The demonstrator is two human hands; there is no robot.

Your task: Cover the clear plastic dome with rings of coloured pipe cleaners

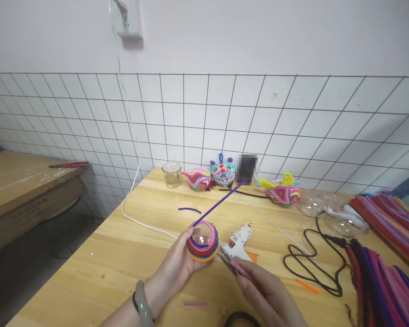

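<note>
Fingers of the left hand (172, 272) cup a clear ball (202, 240) banded with coloured pipe cleaners, held above the worktop (122, 254). One purple pipe cleaner (218, 203) rises from the ball. Fingers of the right hand (269, 290) pinch pink-handled pliers (236, 267), tips partly hidden, just right of the ball. One glue gun (239, 238) lies beyond them. Three finished ornaments (222, 174) stand behind the ball.

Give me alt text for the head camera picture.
The left hand holds a clear ball wrapped in colourful pipe cleaners, a purple pipe cleaner sticking out. The right hand grips a pink-handled tool beside a glue gun.
</note>
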